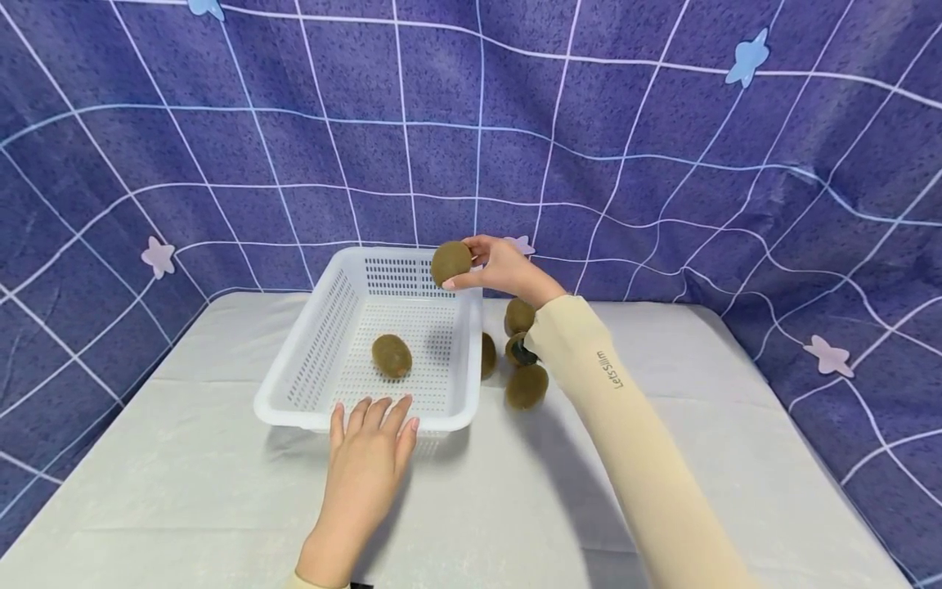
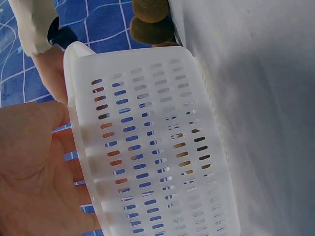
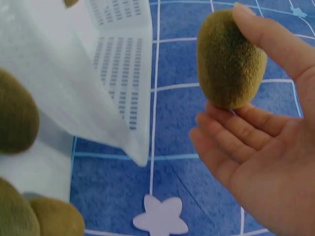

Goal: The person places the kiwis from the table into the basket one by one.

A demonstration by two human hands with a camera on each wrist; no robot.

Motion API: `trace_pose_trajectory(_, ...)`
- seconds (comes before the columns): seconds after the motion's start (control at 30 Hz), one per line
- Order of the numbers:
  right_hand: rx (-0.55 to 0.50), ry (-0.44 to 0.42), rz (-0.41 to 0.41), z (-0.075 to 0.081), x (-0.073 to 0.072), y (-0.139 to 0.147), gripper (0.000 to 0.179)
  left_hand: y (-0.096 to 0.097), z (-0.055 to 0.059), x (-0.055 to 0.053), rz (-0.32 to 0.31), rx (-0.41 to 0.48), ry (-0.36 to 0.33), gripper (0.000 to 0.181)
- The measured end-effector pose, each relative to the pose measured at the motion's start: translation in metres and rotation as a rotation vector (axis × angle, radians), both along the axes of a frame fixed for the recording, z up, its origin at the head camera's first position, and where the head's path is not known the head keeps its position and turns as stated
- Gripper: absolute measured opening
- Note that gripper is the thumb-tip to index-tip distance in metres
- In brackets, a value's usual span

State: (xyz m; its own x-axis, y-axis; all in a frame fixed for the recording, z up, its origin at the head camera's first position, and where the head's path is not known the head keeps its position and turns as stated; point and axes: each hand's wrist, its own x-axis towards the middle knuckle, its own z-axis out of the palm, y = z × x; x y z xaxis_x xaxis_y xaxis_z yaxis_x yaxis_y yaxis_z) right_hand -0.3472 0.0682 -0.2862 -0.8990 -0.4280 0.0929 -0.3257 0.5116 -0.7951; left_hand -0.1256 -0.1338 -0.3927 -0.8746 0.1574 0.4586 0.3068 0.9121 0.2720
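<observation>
Near the far right corner of the basket (image 1: 458, 421), a kiwi (image 1: 450, 263) is held up by the right hand (image 1: 504, 267). It is clamped between thumb and fingertips: in the right wrist view, one end is pressed by the thumb and the other is met by the fingers. Across the front rim, the left hand (image 1: 368, 466) is laid with its fingers extended and slightly apart; in the left wrist view, their tips are seen through the slots, on the inner side of the wall. On the basket floor, nearer the front, a second kiwi (image 1: 392, 357) is set. Just outside the right wall, more kiwis (image 1: 527, 387) are gathered on the table (image 1: 206, 483), partly hidden by the basket and the right sleeve (image 1: 640, 433). Behind it all, a blue gridded curtain (image 1: 441, 155) is hung, dotted with stars (image 1: 829, 356).
</observation>
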Motion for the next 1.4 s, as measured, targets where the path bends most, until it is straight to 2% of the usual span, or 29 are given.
trace_pose_trajectory(0.23,0.002,0.015,-0.052,-0.001,0.0,-0.026,0.077,0.0,-0.001,0.0,0.001,-0.002,0.004,0.037)
trace_pose_trajectory(0.5,0.002,-0.039,-0.088,-0.007,-0.001,-0.051,0.081,0.0,0.0,-0.001,0.011,-0.003,-0.008,0.037)
trace_pose_trajectory(0.63,0.008,-0.066,-0.079,-0.015,-0.001,-0.061,0.071,0.001,0.0,-0.001,0.019,-0.004,-0.005,0.037)
trace_pose_trajectory(0.83,0.122,-0.096,-0.102,-0.025,0.004,-0.073,0.062,0.001,0.0,-0.001,0.025,-0.006,-0.007,0.037)
trace_pose_trajectory(1.03,0.263,-0.124,-0.132,-0.032,0.008,-0.081,0.077,0.002,0.0,-0.001,0.025,-0.007,-0.001,0.036)
trace_pose_trajectory(1.1,0.288,-0.137,-0.138,-0.034,0.008,-0.082,0.08,0.001,0.0,-0.001,0.024,-0.009,-0.001,0.036)
trace_pose_trajectory(1.4,0.38,-0.183,-0.152,-0.035,0.011,-0.086,0.074,0.001,0.001,0.0,0.021,-0.01,0.003,0.036)
